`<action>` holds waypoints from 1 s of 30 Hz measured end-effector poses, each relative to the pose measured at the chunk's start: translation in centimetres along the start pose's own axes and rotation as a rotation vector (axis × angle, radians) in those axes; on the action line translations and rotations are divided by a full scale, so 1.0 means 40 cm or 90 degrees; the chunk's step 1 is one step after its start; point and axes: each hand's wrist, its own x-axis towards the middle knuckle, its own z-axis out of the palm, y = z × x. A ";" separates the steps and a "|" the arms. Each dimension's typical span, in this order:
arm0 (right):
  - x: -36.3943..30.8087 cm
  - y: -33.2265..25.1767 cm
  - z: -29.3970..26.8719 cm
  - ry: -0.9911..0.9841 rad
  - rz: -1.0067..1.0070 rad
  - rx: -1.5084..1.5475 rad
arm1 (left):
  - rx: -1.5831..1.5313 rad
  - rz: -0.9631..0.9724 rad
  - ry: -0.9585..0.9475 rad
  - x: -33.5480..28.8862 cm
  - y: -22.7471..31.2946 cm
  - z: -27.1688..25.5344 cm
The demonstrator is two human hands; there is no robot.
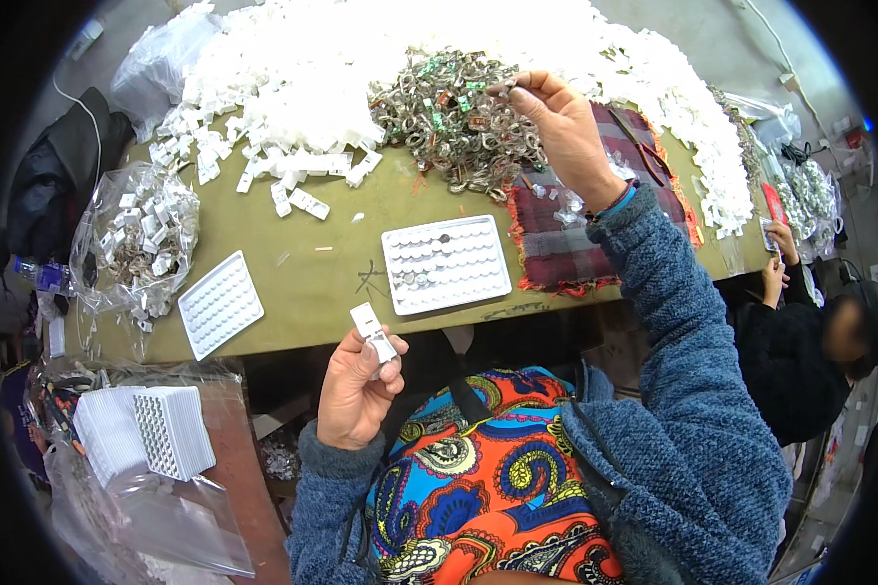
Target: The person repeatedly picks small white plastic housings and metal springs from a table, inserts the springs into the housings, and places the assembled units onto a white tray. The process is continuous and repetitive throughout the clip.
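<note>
My left hand (356,390) is closed round a small white plastic card (367,322), folded or stepped in the middle, just off the table's near edge. Reaching far across the table, my right hand (561,122) has thumb and fingers pinched together over a heap of small silvery metal loops (458,136), which look like rings with green and orange bits among them. What the pinch holds is too small to make out. Between the hands lies a white tray (498,278) with rows of round hollows; a few hollows hold small silvery pieces.
A second white tray (219,304) lies to the left. Many white cards (293,107) cover the far side. A plaid cloth (556,244) bears pliers (639,146). At left are a filled plastic bag (137,234) and stacked trays (117,434). Another person's hands (777,258) are at right.
</note>
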 end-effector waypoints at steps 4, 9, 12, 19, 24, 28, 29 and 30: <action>-0.030 -0.015 -0.007 -0.035 0.029 0.238 | 0.046 0.015 -0.021 -0.003 -0.021 0.032; -0.246 -0.072 0.064 -0.164 0.152 0.308 | 0.086 0.034 0.049 -0.026 -0.065 0.080; -0.403 -0.121 0.104 -0.231 0.218 0.223 | 0.122 0.049 0.065 -0.021 -0.112 0.107; -0.519 -0.086 0.190 -0.157 0.258 0.246 | 0.162 0.130 0.059 0.003 -0.159 0.080; -0.517 -0.088 0.170 -0.152 0.329 0.245 | 0.136 0.123 0.026 0.002 -0.162 0.073; -0.514 -0.089 0.176 -0.164 0.343 0.224 | 0.145 0.118 0.031 0.003 -0.160 0.077; -0.516 -0.086 0.183 -0.150 0.274 0.171 | 0.146 0.123 0.040 0.001 -0.160 0.076; -0.518 -0.084 0.191 -0.136 0.205 0.118 | 0.149 0.129 0.044 0.000 -0.160 0.075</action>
